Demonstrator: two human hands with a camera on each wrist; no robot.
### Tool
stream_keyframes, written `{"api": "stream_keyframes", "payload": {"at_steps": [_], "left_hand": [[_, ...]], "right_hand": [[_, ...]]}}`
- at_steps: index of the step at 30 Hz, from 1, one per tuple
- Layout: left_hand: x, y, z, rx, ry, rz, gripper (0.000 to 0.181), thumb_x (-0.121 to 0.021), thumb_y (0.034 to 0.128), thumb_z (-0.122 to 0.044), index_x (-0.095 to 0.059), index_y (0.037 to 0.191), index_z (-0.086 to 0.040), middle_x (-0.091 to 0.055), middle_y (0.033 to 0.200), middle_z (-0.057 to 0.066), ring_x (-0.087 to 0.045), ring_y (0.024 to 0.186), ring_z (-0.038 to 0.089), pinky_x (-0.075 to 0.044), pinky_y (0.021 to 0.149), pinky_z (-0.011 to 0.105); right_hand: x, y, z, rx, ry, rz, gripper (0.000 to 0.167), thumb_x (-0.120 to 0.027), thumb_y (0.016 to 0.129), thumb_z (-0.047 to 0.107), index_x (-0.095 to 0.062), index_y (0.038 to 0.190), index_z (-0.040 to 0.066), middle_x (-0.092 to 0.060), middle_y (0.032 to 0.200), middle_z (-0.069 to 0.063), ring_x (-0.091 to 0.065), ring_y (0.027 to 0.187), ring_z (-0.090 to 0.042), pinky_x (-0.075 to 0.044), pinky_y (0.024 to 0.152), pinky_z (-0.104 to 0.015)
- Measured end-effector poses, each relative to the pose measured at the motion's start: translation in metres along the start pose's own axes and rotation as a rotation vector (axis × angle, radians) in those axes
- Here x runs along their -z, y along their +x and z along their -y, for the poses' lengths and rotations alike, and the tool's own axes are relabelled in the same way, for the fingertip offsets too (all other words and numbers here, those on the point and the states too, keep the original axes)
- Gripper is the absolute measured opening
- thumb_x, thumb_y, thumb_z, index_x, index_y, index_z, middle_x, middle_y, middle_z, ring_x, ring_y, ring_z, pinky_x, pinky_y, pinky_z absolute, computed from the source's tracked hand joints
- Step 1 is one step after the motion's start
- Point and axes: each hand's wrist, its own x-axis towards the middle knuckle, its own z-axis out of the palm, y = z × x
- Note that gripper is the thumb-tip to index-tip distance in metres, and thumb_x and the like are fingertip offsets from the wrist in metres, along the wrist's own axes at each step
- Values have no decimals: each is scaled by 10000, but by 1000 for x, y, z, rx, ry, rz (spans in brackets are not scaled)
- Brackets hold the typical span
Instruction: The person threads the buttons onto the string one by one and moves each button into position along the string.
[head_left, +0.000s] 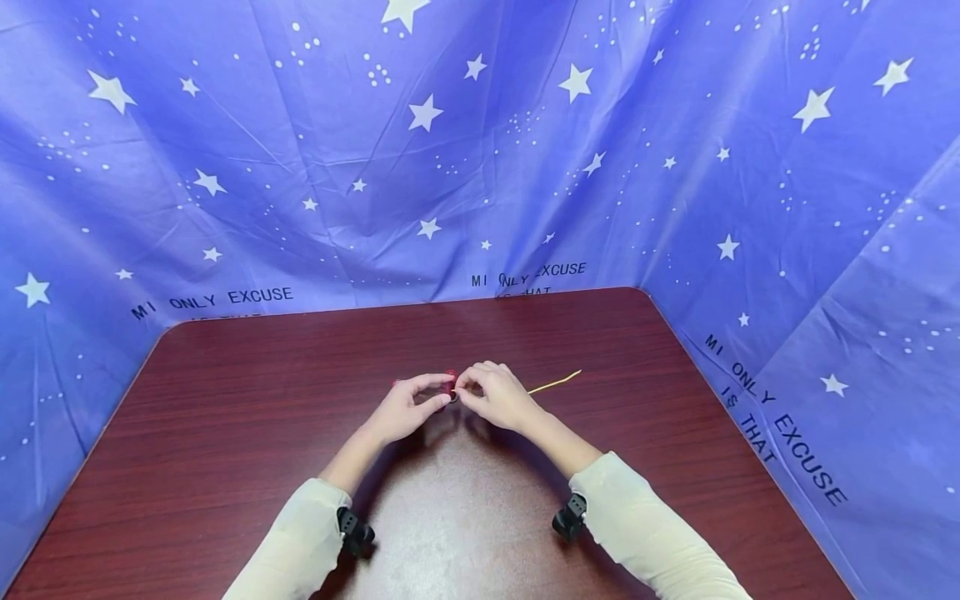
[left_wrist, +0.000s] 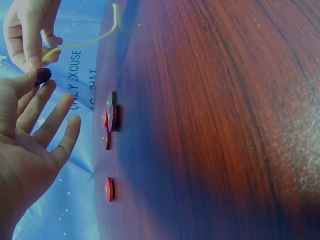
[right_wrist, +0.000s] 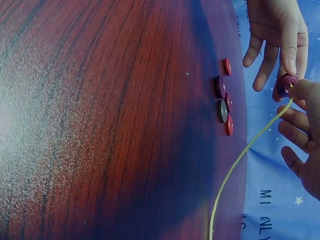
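Observation:
A dark purple-red button [right_wrist: 284, 84] is pinched between the thumb and a finger of the left hand [head_left: 402, 410], its other fingers spread in the left wrist view. The right hand [head_left: 498, 395] touches the button's face, pinching a yellow string [right_wrist: 243, 151] at one of the holes. From the right hand the string [head_left: 555, 384] trails off to the right over the table. How far it passes through the button cannot be told.
Several buttons, among them a red one [left_wrist: 109, 189] and a grey one [right_wrist: 222, 111], lie on the brown table [head_left: 247, 433] beyond the hands. A blue curtain with stars [head_left: 360, 100] hangs around the table's far and side edges.

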Motion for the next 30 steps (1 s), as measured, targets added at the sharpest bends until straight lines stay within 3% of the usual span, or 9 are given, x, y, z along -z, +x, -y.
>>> {"api": "stream_keyframes", "payload": {"at_steps": [4, 11, 17, 25, 30], "left_hand": [[0, 0, -1, -13, 5, -10, 371, -583, 906, -48, -527, 1247, 85, -596, 1209, 256, -619, 988, 444, -539, 761, 226], [-1, -1, -2, -32, 28, -21, 365, -590, 899, -40, -536, 1239, 80, -597, 1208, 254, -632, 981, 414, -548, 794, 373], [-1, -2, -3, -55, 60, -38, 356, -603, 891, -44, -554, 1222, 80, -619, 1180, 242, -660, 932, 370, -526, 758, 221], [-1, -1, -1, -53, 63, -46, 359, -609, 887, -43, -555, 1216, 91, -631, 1152, 245, -665, 878, 366, -514, 710, 186], [-4, 6, 20, -48, 76, -70, 370, -620, 884, -59, -560, 1227, 66, -643, 1146, 221, -664, 843, 273, -511, 685, 186]], "right_hand": [[1, 0, 1, 8, 0, -4, 48, -632, 855, 207, -646, 831, 168, -632, 794, 82, -541, 788, -95, -385, 734, -276], [0, 0, 2, 12, 1, -12, 62, -622, 862, 207, -646, 834, 157, -633, 805, 76, -531, 787, -88, -385, 730, -280], [-2, 0, 1, -3, -7, 3, 50, -618, 862, 203, -653, 851, 168, -641, 816, 79, -532, 794, -80, -388, 743, -277], [-2, 0, 3, -1, 6, -4, 34, -630, 850, 178, -659, 860, 164, -654, 829, 66, -539, 797, -88, -393, 745, -291], [-3, -1, 2, -1, 30, -16, 42, -632, 861, 174, -671, 862, 157, -669, 833, 59, -555, 798, -90, -407, 751, -296]]}}
